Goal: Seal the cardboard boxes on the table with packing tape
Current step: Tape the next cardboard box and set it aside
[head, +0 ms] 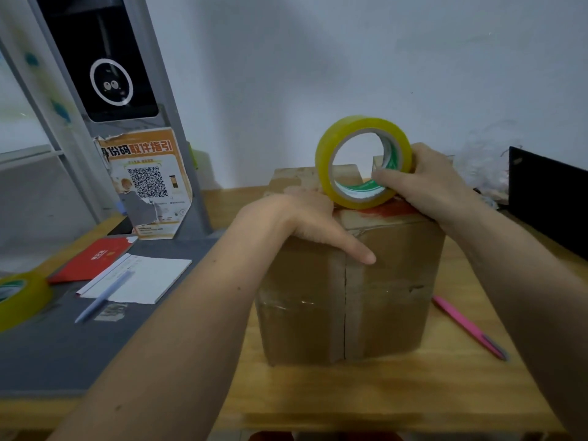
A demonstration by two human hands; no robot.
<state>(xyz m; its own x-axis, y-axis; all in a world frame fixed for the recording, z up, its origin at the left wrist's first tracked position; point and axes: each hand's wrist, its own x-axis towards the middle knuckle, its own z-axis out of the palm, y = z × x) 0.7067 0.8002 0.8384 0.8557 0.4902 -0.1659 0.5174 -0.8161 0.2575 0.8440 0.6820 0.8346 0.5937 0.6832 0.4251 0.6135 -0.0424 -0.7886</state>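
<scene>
Cardboard box (350, 288): brown corrugated board, roughly cubic, scuffed and creased, stood on the pale wooden bench (413, 393). A vertical seam down the near face is covered by a glossy strip of clear tape; older tape is seen running across the same face. A red patch is visible on the top surface near the right edge.

Tape roll (362, 160): ring-shaped, translucent yellow, smooth and shiny, with a card core printed green and white. It is held upright on its edge on the box top, gripped by the right hand (426, 183), with the thumb hooked through the core and the fingers wrapped behind the outer rim.

Left hand (302, 221): laid flat over the near top edge of the box, fingers straight, thumb pressed down onto the taped seam; nothing is grasped.

Second tape roll (19, 297): same yellow kind, lain at the far left on a dark grey mat (63, 351).

Also listed: white notepad (143, 278) with a pale blue pen (101, 297) across it; red booklet (95, 256); pink pen (467, 326) on the bench right of the box; orange printed notice (149, 183) with a QR code, corners torn.
</scene>
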